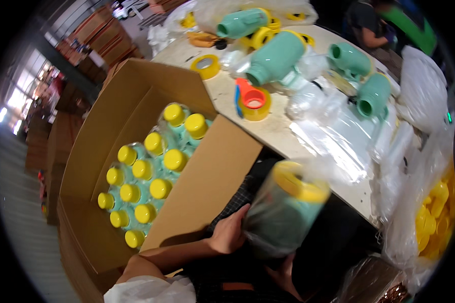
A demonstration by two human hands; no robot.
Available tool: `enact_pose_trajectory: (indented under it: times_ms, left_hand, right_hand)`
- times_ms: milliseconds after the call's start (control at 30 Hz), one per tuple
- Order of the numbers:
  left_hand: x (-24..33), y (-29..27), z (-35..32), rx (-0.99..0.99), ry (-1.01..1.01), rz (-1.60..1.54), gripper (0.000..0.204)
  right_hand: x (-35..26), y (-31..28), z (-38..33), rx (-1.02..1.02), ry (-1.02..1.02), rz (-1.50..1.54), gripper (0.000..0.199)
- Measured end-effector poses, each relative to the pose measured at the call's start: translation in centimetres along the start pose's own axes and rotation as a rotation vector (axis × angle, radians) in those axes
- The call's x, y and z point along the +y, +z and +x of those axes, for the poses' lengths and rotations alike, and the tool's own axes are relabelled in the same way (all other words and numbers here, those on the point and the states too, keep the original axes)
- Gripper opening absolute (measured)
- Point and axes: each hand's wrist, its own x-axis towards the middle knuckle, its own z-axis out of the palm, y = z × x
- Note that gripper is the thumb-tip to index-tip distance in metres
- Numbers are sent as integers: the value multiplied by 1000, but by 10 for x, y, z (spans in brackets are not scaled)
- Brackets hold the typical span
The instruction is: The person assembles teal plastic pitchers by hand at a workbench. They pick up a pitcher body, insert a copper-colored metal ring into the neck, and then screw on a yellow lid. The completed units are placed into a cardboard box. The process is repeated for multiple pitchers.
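A green bottle in a clear plastic bag stands in front of my lap, its yellow end upward and blurred by motion. My left hand is closed against its left side, with the fingertips partly behind the bag. Under its lower end my right hand grips it from below, the fingers mostly hidden by bottle and bag. To the left, an open cardboard box holds rows of bagged green bottles with yellow caps. One box flap leans out close to my left forearm.
On the white table lie green bottles, an orange-red tape dispenser, a yellow tape roll and clear plastic bags. A bag of yellow parts hangs at right. Another person works beyond the table.
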Motion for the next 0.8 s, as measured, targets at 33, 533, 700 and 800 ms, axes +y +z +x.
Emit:
enact_pose_trajectory:
  times_ms: [33,533,700,800]
  left_hand:
    - [-10,-1,-13,86,-3,55,73]
    - [-314,-335,70,498,-621,343,28]
    - [-463,-325,49,71,-771,669,39]
    - [-362,-283,96,313,-960,603,46]
  right_hand:
    - [-18,7,10,-134,126,26,78]
    - [-216,160,192,-545,-623,-96,65]
    - [-156,88,244,-88,-328,-182,37]
    - [-192,56,308,100,-624,-669,27]
